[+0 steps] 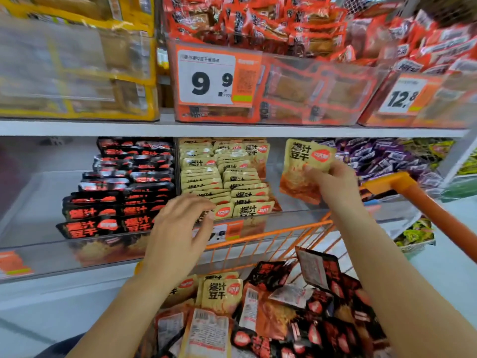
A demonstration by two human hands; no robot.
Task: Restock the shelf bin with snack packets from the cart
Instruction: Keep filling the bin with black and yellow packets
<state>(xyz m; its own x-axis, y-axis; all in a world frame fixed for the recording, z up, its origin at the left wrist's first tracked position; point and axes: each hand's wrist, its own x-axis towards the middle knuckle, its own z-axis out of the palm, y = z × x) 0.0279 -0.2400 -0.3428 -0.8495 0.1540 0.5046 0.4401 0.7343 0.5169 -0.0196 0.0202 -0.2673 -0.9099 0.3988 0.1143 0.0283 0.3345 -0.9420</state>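
Note:
My right hand (333, 182) is shut on a beige snack packet (302, 161), held upright in the air just right of the clear shelf bin (291, 202). That bin holds two rows of matching beige packets (227, 177) standing on edge. My left hand (180, 228) hovers with fingers apart at the front of those rows, fingertips touching the frontmost packets. Below, the orange wire cart (271, 233) holds a heap of beige packets (222, 293) and black-and-red packets (322, 319).
A bin of black packets (121, 192) stands left of the beige rows. Purple packets (382, 158) fill the bin on the right. The upper shelf carries red packets behind price tags (206, 78). The cart's orange handle (426, 202) crosses at the right.

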